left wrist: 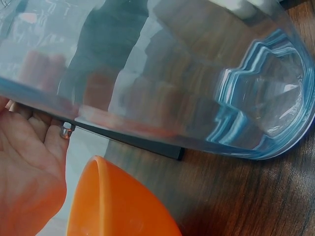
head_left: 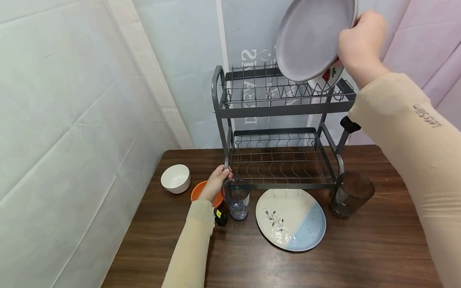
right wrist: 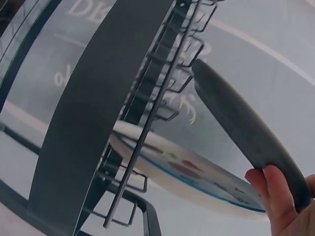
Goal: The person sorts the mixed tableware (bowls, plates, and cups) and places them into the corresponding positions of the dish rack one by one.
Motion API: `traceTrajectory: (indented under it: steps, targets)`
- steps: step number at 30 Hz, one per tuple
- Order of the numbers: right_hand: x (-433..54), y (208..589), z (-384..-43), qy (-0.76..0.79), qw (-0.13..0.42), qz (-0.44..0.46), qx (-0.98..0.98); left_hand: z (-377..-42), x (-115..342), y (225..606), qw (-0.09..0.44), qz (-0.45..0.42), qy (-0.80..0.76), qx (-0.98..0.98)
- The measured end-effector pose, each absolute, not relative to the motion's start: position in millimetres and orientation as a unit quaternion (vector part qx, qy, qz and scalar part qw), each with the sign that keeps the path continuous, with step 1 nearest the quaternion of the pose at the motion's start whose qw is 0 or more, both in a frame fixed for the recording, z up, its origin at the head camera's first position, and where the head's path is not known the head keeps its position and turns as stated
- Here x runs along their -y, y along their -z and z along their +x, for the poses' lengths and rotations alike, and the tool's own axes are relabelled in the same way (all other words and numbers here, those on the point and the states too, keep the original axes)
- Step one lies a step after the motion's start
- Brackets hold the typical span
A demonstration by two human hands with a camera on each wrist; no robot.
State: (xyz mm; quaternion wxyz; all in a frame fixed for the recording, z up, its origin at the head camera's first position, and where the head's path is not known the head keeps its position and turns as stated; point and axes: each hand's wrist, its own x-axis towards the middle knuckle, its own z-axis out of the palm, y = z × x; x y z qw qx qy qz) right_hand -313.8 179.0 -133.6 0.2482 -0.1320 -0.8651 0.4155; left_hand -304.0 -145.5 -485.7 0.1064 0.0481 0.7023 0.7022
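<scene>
A two-tier dark metal dish rack (head_left: 287, 111) stands at the back of the table. My right hand (head_left: 363, 43) grips the edge of a grey plate (head_left: 316, 33), tilted upright over the right part of the upper tier. In the right wrist view, the grey plate's (right wrist: 241, 123) lower end is close by the wire prongs. A white plate with a strawberry print (right wrist: 187, 169) stands in that tier beside it. My left hand (head_left: 216, 183) holds the rack's left front leg near its foot. Close to that hand are a clear bluish glass (left wrist: 162, 83) and an orange bowl (left wrist: 118, 201).
A cream-and-blue plate (head_left: 292, 221) lies flat before the rack. A dark tinted glass (head_left: 350, 194) stands by the right leg, and a white bowl (head_left: 176, 179) sits at the far left. Cloth hangs behind and along the left side of the wooden table (head_left: 255, 272).
</scene>
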Motion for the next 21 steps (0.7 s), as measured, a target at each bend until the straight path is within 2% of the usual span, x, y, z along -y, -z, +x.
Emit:
traceTrajectory:
  steps: [4, 9, 14, 21]
  targets:
    - [-174.5, 136.0, -314.4, -0.331, 0.285, -0.137, 0.889, -302.9, 145.4, 486.0, 0.109, 0.045, -0.699, -0.705]
    - [-174.1, 136.8, -317.0, -0.299, 0.301, -0.13, 0.896, -301.8, 145.4, 482.7, 0.122, 0.039, -0.701, -0.701]
    - [-173.6, 137.0, -322.3, -0.279, 0.308, -0.125, 0.901, -302.4, 146.9, 485.5, 0.128, 0.033, -0.693, -0.709]
    - [-169.7, 135.8, -330.4, -0.256, 0.287, -0.134, 0.913, -301.3, 147.8, 486.3, 0.126, 0.032, -0.691, -0.711]
